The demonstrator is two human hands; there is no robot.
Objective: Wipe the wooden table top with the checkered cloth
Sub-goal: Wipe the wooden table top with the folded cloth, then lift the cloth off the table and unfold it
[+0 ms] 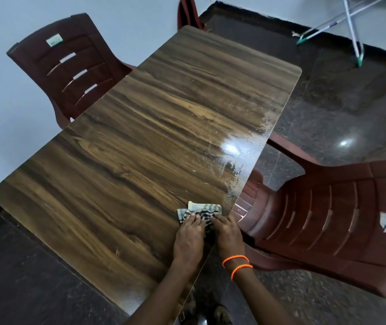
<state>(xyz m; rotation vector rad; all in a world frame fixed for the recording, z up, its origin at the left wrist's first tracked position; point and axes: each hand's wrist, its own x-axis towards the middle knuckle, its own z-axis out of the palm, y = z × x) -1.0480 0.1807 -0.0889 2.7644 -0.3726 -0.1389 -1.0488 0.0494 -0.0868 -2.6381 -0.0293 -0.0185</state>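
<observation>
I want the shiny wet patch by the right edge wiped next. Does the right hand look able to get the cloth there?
Probably yes. The right hand already presses the checkered cloth near that edge, and bare table top lies between it and the wet patch, with nothing in the way.

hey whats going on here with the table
A person is wiping a wooden table top with a checkered cloth. Both the left hand and right hand press on the cloth near the table's right edge. Whitish streaks still show along that edge. Two maroon plastic chairs stand beside the table.
</observation>
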